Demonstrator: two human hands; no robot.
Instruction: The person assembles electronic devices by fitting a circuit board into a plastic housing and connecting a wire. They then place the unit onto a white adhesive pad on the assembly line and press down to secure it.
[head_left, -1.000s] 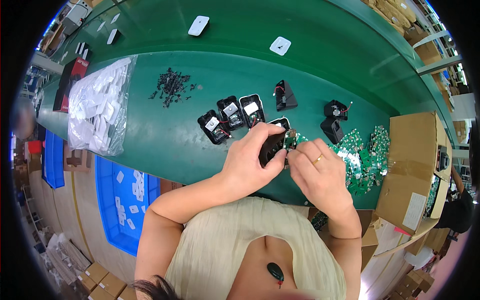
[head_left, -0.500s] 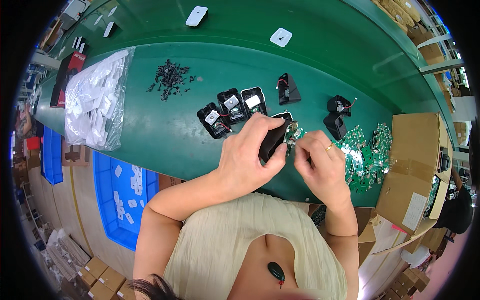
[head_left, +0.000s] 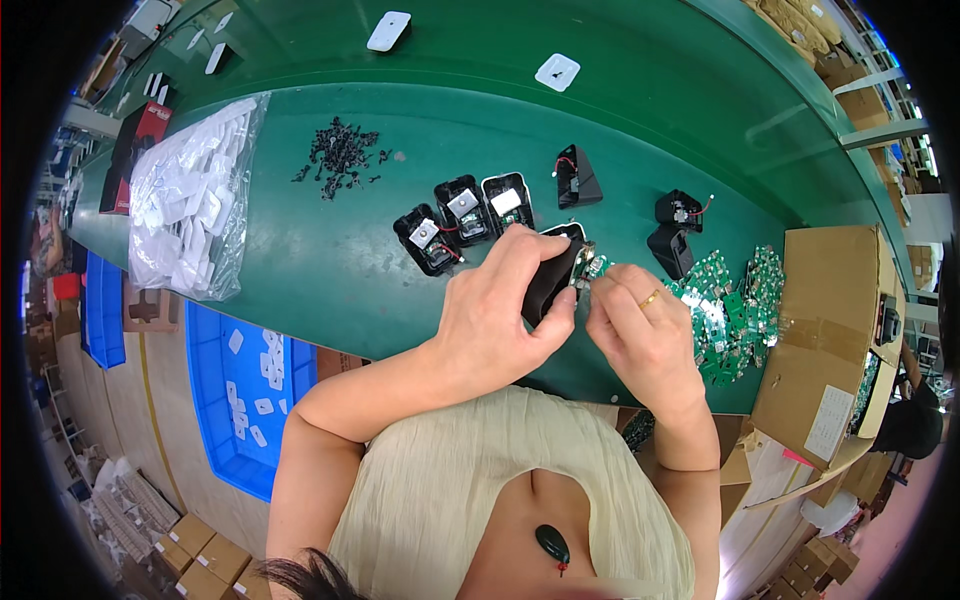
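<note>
My left hand (head_left: 497, 305) grips a black plastic housing (head_left: 545, 287) between thumb and fingers, above the green bench. A small green circuit board (head_left: 584, 264) sits at the housing's right edge. Close beside that board is my right hand (head_left: 645, 325), its fingers pinched together; what they hold is hidden. Behind my left fingers shows a white-rimmed black case (head_left: 570, 230), partly covered. Just left stand three open black cases, a left one (head_left: 425, 240), a middle one (head_left: 463, 210) and a right one (head_left: 508, 203), with small boards and light-coloured parts inside.
A heap of green circuit boards (head_left: 735, 320) lies by a cardboard box (head_left: 820, 340) at right. More black housings (head_left: 578, 180) with red wires stand farther back. Small black screws (head_left: 342, 155), a bag of white parts (head_left: 195, 200) and a blue bin (head_left: 230, 400) are leftward.
The white pieces on the far green strip have shifted slightly left. My right hand has turned a little beside the board; my left hand keeps its hold on the housing.
</note>
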